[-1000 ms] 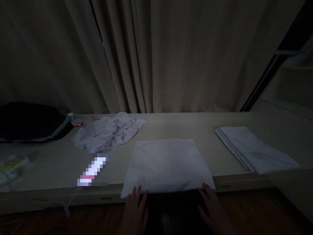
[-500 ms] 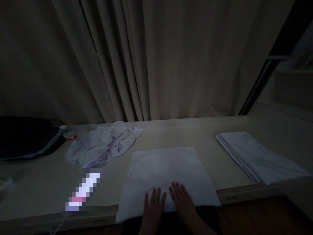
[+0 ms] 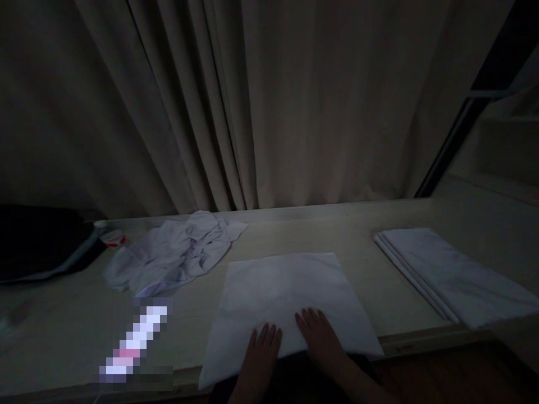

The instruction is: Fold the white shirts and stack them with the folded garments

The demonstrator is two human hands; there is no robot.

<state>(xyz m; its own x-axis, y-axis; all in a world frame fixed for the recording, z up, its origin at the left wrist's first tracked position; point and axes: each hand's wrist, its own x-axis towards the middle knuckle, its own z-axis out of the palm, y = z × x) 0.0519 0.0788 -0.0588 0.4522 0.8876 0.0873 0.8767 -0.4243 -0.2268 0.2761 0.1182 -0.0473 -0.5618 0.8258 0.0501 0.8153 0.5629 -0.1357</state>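
Note:
A white cloth (image 3: 282,286) lies spread flat in front of me, its near edge reaching over the front of the table. My left hand (image 3: 263,350) rests palm down near its lower middle, fingers stretched out. To the right of it, my right hand (image 3: 318,331) also presses flat on the cloth with the fingers extended. Neither hand grips anything. On the right, a folded stack of white cloth (image 3: 450,272) sits at the table's end. A crumpled white cloth (image 3: 181,249) is heaped at the back left.
The pale table (image 3: 320,230) runs along a long curtain (image 3: 320,112). At the left are a dark bundle (image 3: 37,241), a small red-and-white item (image 3: 113,238) and a bright, pixelated object (image 3: 137,342). A shelf unit (image 3: 501,163) stands at the right.
The view has shifted slightly. My right hand has moved a little to the right on the cloth, while my left hand stays nearly in place. The cloth remains flat.

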